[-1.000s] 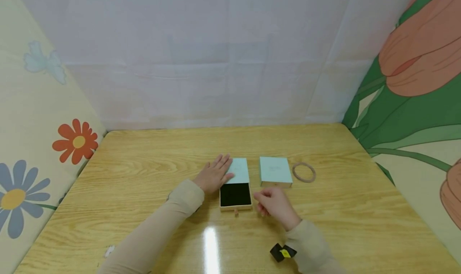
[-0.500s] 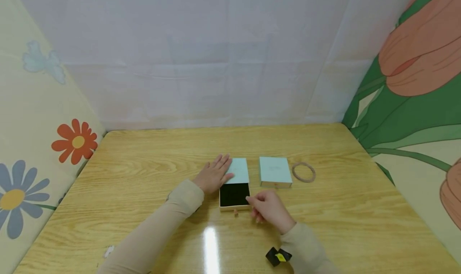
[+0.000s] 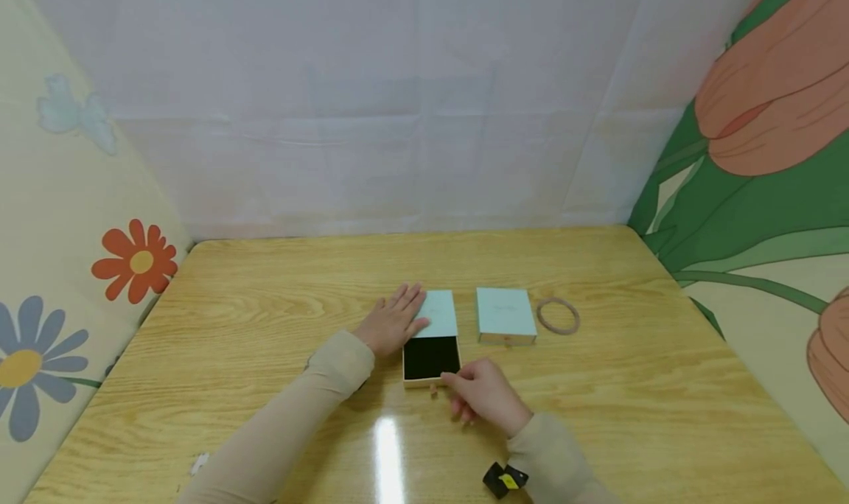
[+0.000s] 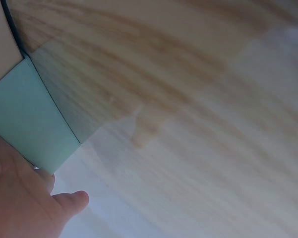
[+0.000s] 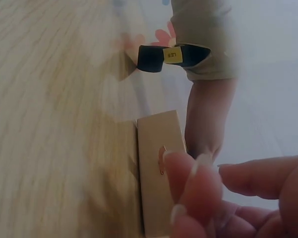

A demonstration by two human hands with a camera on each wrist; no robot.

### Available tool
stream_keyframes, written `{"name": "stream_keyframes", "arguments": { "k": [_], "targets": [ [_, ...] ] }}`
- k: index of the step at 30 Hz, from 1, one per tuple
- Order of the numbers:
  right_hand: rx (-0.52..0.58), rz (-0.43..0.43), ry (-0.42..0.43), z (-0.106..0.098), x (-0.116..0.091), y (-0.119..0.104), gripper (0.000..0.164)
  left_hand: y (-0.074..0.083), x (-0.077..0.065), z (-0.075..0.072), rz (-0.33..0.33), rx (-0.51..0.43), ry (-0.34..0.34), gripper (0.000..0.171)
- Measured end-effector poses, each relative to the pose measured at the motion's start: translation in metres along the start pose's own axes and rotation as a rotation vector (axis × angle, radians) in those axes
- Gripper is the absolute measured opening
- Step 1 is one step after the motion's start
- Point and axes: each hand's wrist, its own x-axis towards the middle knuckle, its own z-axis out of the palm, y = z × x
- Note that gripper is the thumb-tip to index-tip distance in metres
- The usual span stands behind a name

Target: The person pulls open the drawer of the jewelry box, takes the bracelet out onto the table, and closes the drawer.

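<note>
A small pale-green jewelry box (image 3: 438,312) lies on the table, its drawer (image 3: 431,384) pulled out toward me and showing a black lining. My left hand (image 3: 390,326) rests flat on the left part of the box's cover, fingers spread; the left wrist view catches the cover's green side (image 4: 34,119) beside that hand. At the drawer's front right corner is my right hand (image 3: 489,393), fingers loosely bent, holding nothing that I can see. In the right wrist view its fingertips are in front of the drawer's front face (image 5: 153,134), near the small pull tab (image 5: 161,161).
A second pale-green box (image 3: 505,312), closed, stands to the right of the first. Beyond it lies a pinkish-brown ring-shaped bangle (image 3: 558,316). A small white scrap (image 3: 200,463) is at the lower left of the wooden table (image 3: 278,290). A white cloth hangs behind.
My right hand has moved left and toward me, from right of the drawer to its front right corner. The left hand stays on the cover; the drawer looks unmoved.
</note>
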Motion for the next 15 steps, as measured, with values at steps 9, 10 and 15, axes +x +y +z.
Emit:
{"name": "stream_keyframes", "arguments": {
  "k": [9, 10, 15],
  "targets": [
    [0.023, 0.007, -0.043, 0.012, 0.000, 0.001, 0.028, 0.000, 0.000, 0.000, 0.002, 0.010, 0.002, 0.063],
    [0.022, 0.007, -0.042, 0.013, 0.000, 0.001, 0.029, 0.000, 0.000, 0.000, 0.002, 0.010, 0.003, 0.063],
    [0.006, 0.015, -0.045, 0.020, 0.002, 0.003, 0.035, -0.001, 0.001, 0.000, 0.003, 0.001, 0.004, 0.063]
  ]
}}
